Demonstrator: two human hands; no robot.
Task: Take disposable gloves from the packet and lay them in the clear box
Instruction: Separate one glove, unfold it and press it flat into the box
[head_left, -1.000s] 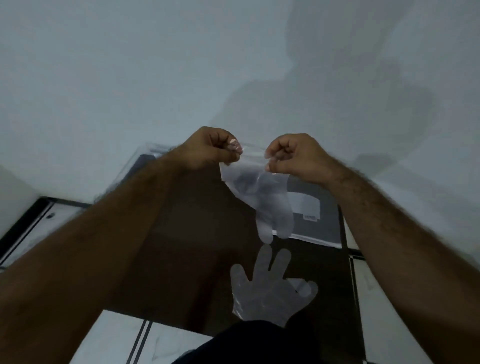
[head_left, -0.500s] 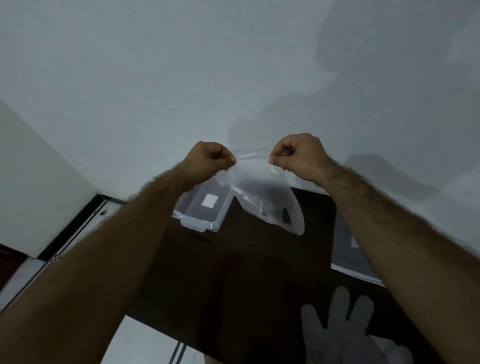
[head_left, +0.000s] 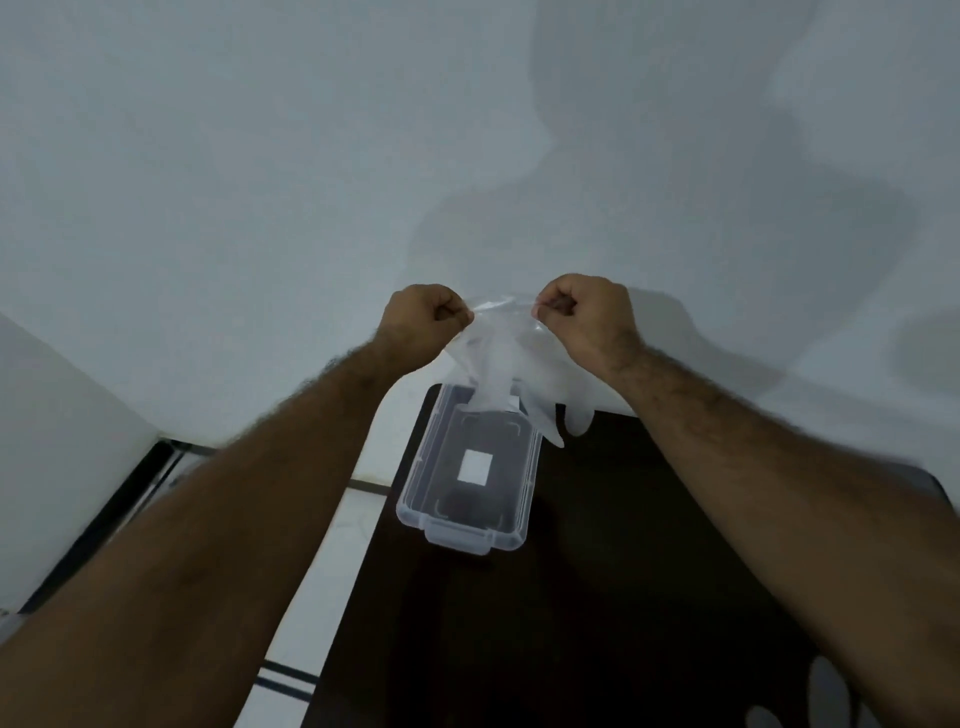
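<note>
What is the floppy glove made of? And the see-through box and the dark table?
The glove, pinched by the left hand and right hand, looks like thin filmy plastic: cloudy, limp, crinkled. The clear box seems hard, glossy plastic: you see through its stiff walls, and it has moulded clips. The dark table looks smooth and matt; wood or laminate, hard to tell.

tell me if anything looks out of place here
One thing: a loose glove lies on the dark table at the bottom right, outside the clear box. The left hand and right hand pinch another glove above the box.
</note>
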